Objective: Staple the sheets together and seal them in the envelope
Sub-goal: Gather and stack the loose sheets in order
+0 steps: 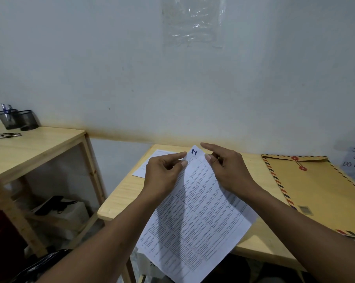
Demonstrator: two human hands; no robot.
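A stack of printed sheets (195,217) with a blue "1" written at its top corner lies tilted over the small wooden table (123,193), its lower end past the front edge. My left hand (164,174) pinches the top left edge of the sheets between thumb and fingers. On the top right edge my right hand (227,168) grips the sheets with its index finger stretched out. Another white sheet (146,166) lies flat behind my left hand. A brown envelope (319,190) with striped borders and a red string clasp rests on the table's right side. No stapler is visible.
A taller wooden desk (36,148) stands at the left with two black mesh pen holders (17,119) on it. Below it a shelf carries a white box and a black object (50,205). A handwritten paper note (354,164) leans at the far right by the wall.
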